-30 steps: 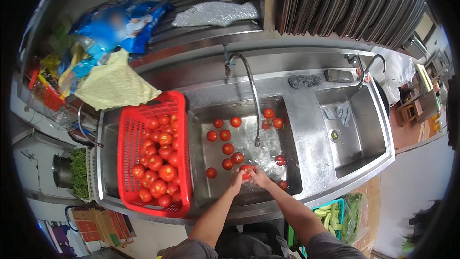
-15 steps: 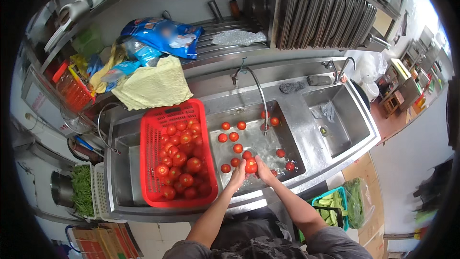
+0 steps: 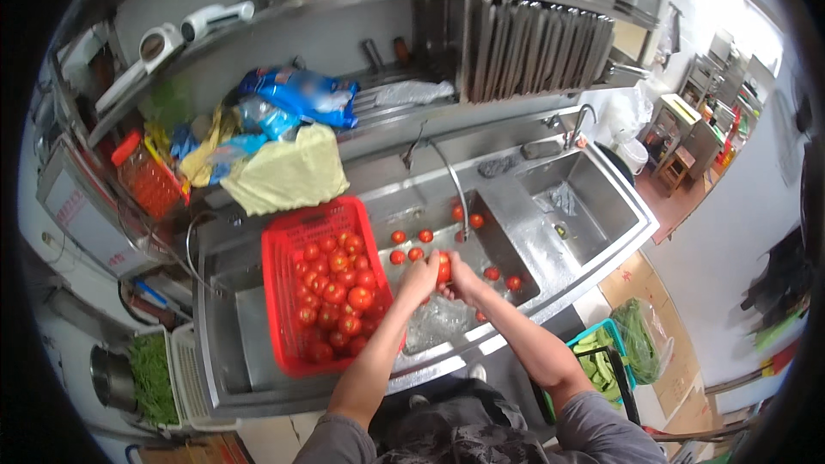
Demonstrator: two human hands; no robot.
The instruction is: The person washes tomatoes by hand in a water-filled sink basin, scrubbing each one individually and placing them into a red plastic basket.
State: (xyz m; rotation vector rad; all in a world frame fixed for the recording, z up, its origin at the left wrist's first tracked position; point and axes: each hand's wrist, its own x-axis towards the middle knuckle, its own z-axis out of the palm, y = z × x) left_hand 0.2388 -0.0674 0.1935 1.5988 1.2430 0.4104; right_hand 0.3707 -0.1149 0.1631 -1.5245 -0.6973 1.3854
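Over the middle sink basin (image 3: pixel 507 245), my left hand (image 3: pixel 419 275) and my right hand (image 3: pixel 465 278) are closed around a red tomato (image 3: pixel 443 270) from both sides. My fingers partly cover it. Several more tomatoes float in the water around my hands, among them one tomato (image 3: pixel 513 282) by the right wall. Just left of my left forearm, a red plastic basket (image 3: pixel 273 292) full of tomatoes rests across the left basin. Ripples and splashes stir the water (image 3: pixel 434 325) beneath my wrists.
A curved faucet (image 3: pixel 454 167) reaches over the middle basin. Yellow cloth (image 3: pixel 288 172) hangs from the rack behind the basket. At right lie a smaller basin (image 3: pixel 593 228) and a scouring pad (image 3: pixel 496 166). A teal basket (image 3: pixel 620 352) of cut green vegetables stands low at right.
Both hands have moved farther over the basin with a tomato between them. The water near the front wall is now churned up. My view has tilted upward, showing more of the upper shelf.
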